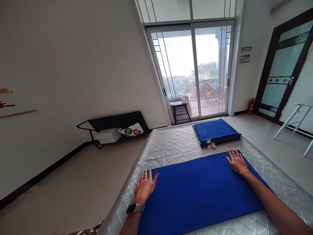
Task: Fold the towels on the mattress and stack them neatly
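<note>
A flat blue cloth (198, 189) is spread on a silver-grey quilted mattress (171, 143). My left hand (145, 186) lies on the cloth's far left corner, fingers spread, with a watch (135, 208) on its wrist. On the far right corner rests my right hand (237, 162), its fingers stretched out and the palm down. Beyond the spread cloth sits a stack of folded cloths (216, 131), blue on top, with white tags on its near edge. Neither hand holds anything.
A black rack (114, 122) with white boxes (106, 135) and a printed bag (131, 130) stands by the left wall. Ahead are a stool (179, 104) and sliding glass doors (195, 71). A white-legged table (290, 120) stands at the right.
</note>
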A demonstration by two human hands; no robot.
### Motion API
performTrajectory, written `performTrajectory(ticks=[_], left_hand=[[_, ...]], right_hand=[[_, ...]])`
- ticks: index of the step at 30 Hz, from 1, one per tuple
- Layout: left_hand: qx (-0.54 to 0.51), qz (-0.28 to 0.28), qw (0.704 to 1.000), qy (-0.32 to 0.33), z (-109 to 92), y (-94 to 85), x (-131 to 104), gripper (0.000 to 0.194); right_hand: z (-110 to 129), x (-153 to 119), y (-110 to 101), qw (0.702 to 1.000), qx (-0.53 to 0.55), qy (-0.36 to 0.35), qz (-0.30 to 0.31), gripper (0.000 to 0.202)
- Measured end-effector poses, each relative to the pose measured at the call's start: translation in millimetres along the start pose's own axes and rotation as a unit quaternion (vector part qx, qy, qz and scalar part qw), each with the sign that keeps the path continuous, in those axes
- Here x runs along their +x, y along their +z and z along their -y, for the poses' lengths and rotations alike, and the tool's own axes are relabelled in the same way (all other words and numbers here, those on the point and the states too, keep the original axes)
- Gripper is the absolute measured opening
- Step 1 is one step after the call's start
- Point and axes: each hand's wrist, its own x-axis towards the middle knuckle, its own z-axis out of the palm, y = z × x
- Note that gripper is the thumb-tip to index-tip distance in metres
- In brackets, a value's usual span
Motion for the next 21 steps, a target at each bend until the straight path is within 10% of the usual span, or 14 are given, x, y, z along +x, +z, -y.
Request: performTrajectory(ticks=[6,9,12,21], left_hand=[[-0.099,0.002,0.956,0.276,-170.3,-22.2,-0.4,0.055],[-0.097,0.013,0.952,0.290,-210.9,-15.4,-2.4,0.056],[-0.081,0.009,0.967,0.240,-187.7,-3.2,3.0,0.056],[-0.014,0.023,1.000,0.004,-1.1,17.2,19.0,0.063]], right_hand=[[-5.2,3.4,7.7,1.000,0.011,-0.013,-0.020,0.068],[-5.8,3.6,8.4,1.000,0.007,-0.015,-0.021,0.068],[-5.6,3.3,8.0,1.000,0.004,-0.014,-0.014,0.069],[-9.7,6.5,14.8,1.000,0.006,-0.019,-0.021,0.068]])
